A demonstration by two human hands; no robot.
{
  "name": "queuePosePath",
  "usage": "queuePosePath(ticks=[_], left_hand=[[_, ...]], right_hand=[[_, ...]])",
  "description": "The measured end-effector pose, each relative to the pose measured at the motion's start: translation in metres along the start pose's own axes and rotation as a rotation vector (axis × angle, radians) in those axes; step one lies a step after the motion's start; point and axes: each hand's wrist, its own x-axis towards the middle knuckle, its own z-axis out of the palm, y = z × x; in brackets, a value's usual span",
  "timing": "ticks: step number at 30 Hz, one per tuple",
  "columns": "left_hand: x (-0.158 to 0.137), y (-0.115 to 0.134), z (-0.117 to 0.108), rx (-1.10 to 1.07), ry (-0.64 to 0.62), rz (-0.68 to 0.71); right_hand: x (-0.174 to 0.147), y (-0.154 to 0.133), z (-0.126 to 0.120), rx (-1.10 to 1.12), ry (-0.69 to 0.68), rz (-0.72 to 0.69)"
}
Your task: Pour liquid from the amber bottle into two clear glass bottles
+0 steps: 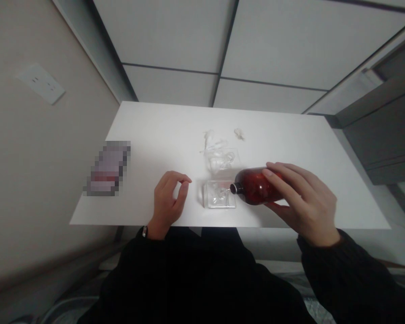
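So the table (175,130) runs up against the wall on its left. Near the front edge, about the middle, sits a clear container (219,194). Left hand (168,200) rests on the table just left of it. Right hand (302,202) is on the other side, holding a bottle (254,185) tipped sideways, mouth right at the container. Behind the container there's a bag (221,155), and behind that a small scrap (239,133). A blurred item (108,167) lies far left.

White rectangular table (155,130), small clear plastic container (219,194) at its centre, crumpled clear plastic wrapping (219,155) at twelve o'clock, blurred pinkish object (107,168) at nine o'clock
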Motion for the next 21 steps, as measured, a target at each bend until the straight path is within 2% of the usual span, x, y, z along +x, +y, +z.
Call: queuePosePath(ticks=[21], left_hand=[[0.0007,0.0001,-0.0001,0.009,-0.008,-0.009]], right_hand=[[-0.0018,-0.0008,0.003,0.022,-0.014,-0.004]])
